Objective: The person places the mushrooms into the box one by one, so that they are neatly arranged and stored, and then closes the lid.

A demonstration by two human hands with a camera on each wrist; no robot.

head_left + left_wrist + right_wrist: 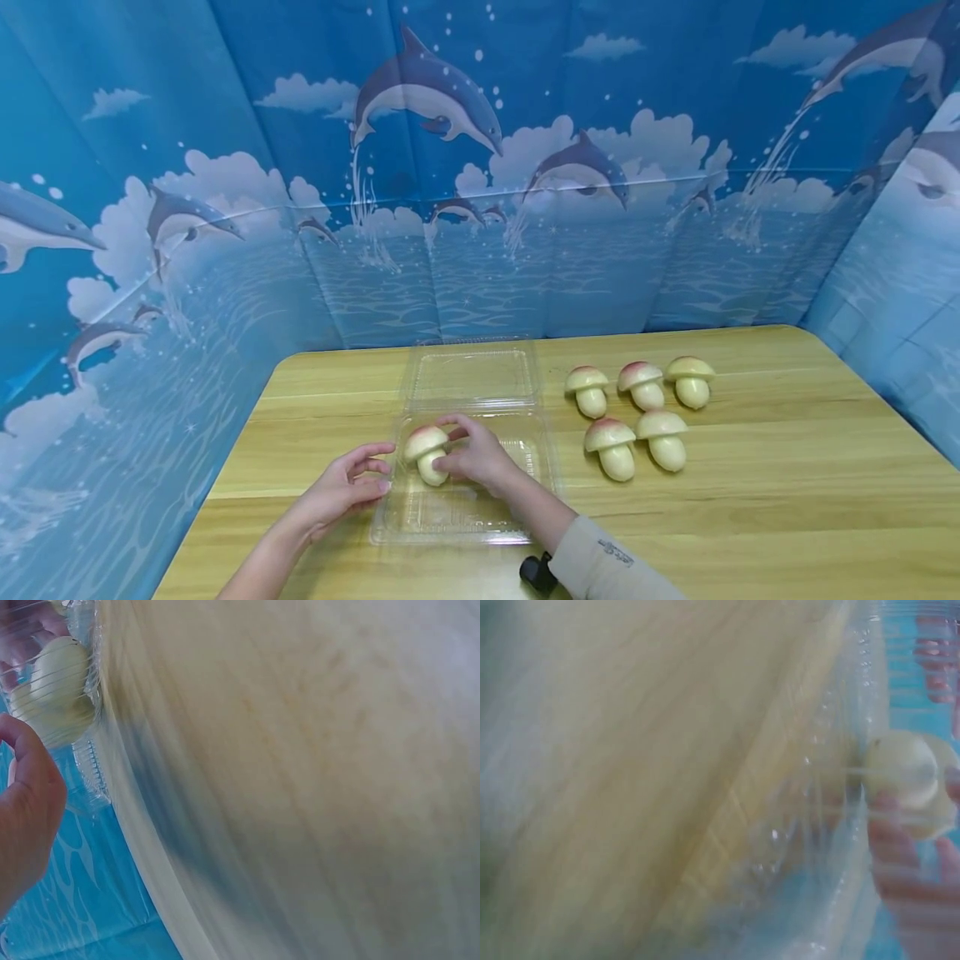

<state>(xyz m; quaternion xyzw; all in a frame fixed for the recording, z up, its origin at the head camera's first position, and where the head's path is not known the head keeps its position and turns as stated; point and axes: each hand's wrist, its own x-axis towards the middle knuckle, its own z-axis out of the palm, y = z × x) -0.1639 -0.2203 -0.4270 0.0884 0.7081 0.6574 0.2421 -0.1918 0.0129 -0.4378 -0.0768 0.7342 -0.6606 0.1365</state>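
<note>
A pale yellow mushroom (pixel 426 454) with a pink-tinged cap is at the left side of a clear plastic clamshell box (pixel 480 508). My right hand (pixel 476 457) holds it from the right, thumb at the stem and fingers by the cap. In the right wrist view the same mushroom (pixel 904 769) shows through the clear wall, with the right hand's fingers against it. Just outside the box's left wall, my left hand (pixel 341 492) has its fingers loosely bent, fingertips right at the edge and nothing held. The left wrist view shows this hand (pixel 30 802) beside the box.
The box's clear lid (pixel 472 375) lies folded open toward the back. Several more glossy mushrooms, among them a front one (pixel 611 450) and a back one (pixel 692 382), lie in two rows on the wooden table (pixel 787 500) to the right. A dolphin-print curtain (pixel 487 267) hangs behind.
</note>
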